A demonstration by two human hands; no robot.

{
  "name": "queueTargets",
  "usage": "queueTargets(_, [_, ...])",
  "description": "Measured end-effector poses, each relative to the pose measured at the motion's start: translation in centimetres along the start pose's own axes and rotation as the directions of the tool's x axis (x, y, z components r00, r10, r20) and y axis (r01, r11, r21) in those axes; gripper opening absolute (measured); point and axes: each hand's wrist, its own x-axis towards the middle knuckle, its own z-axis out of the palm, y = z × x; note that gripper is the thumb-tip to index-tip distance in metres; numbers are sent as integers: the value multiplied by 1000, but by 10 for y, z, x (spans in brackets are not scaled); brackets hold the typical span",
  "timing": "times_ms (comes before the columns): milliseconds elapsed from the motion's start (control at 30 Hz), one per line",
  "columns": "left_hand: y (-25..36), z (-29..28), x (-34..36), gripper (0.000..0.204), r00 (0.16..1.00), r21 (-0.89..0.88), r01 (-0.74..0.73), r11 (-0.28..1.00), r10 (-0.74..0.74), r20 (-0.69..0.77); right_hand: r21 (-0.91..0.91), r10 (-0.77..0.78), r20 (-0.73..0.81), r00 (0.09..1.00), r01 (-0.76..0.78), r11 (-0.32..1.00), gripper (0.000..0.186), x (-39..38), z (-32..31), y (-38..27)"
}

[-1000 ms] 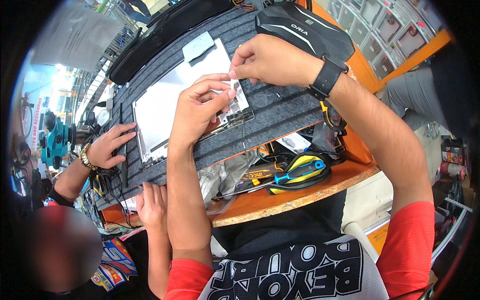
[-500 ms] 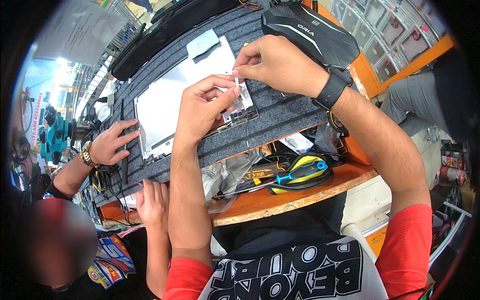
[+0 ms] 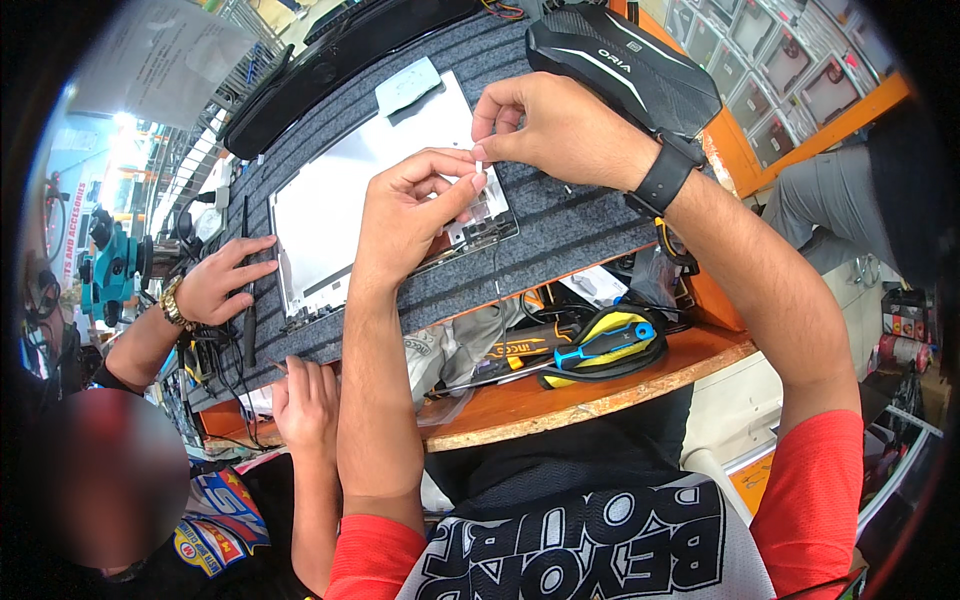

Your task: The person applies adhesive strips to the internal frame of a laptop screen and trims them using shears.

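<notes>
My left hand (image 3: 408,215) and my right hand (image 3: 545,130) meet over the right part of a flat panel (image 3: 320,220) with a white surface and metal fittings along its edges. Between their fingertips is a small white strip (image 3: 479,166), pinched by both hands. My left fingers are curled, partly hiding the fittings (image 3: 483,232) at the panel's lower right. A pale grey-blue flat item (image 3: 408,88) rests on the panel's top edge, above my hands. The panel lies on a grey ribbed mat (image 3: 540,220).
A co-worker at left has one hand (image 3: 215,285) by the panel, another (image 3: 305,405) at the bench edge. A black case (image 3: 620,65) lies behind my right hand, a long black bar (image 3: 300,70) along the back. Tools (image 3: 595,350) fill the shelf (image 3: 520,410) below; cables hang left.
Both my hands have shifted slightly rightward in the picture, and the white strip now shows between their fingertips. The co-worker's hands have stayed nearly still.
</notes>
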Motion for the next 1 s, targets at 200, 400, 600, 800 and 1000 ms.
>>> queueTargets(200, [2, -1, 1, 17, 1000, -11, 23, 1000, -23, 14, 8, -27, 61, 998, 26, 1000, 20, 0, -2, 1])
queueTargets(400, [4, 0, 0, 17, 999, -21, 49, 999, -49, 5, -24, -12, 81, 997, 14, 1000, 22, 1, -2, 1])
queueTargets(600, [6, -2, 0, 17, 994, -25, 113, 993, -113, 11, 7, -12, 56, 998, 12, 1000, 23, 2, -1, 0])
queueTargets(800, [4, -1, 0, 17, 996, -30, 87, 996, -87, 16, 12, 33, 100, 994, -34, 999, 23, 3, 1, 1])
queueTargets(1000, [1, -2, 0, 17, 995, -24, 102, 995, -101, 16, 36, 46, 117, 992, -51, 998, 22, 5, -8, 2])
